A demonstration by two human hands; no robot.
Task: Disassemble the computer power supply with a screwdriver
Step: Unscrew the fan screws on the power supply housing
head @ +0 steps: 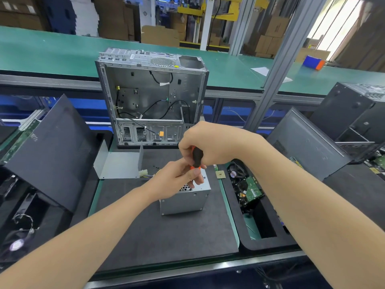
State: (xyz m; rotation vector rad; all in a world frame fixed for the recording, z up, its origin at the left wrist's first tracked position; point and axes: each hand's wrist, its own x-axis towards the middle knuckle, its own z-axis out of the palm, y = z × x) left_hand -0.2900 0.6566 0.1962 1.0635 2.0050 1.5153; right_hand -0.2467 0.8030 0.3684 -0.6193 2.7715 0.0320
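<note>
The power supply [185, 200] sits mid-frame on the surface [166, 236], directly beneath both hands. The right hand [210, 147] grips the near-upright screwdriver [197, 156] by its handle, and the left hand [181, 176] pinches its lower end, nearer the casing.

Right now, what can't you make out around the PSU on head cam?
Head view:
1. Tip of the screwdriver: hidden by the left hand; only the handle shows, in the right hand.
2. Screw being worked on the power supply: covered by both hands.
3. dark specks on the mat: too small to identify.
</note>
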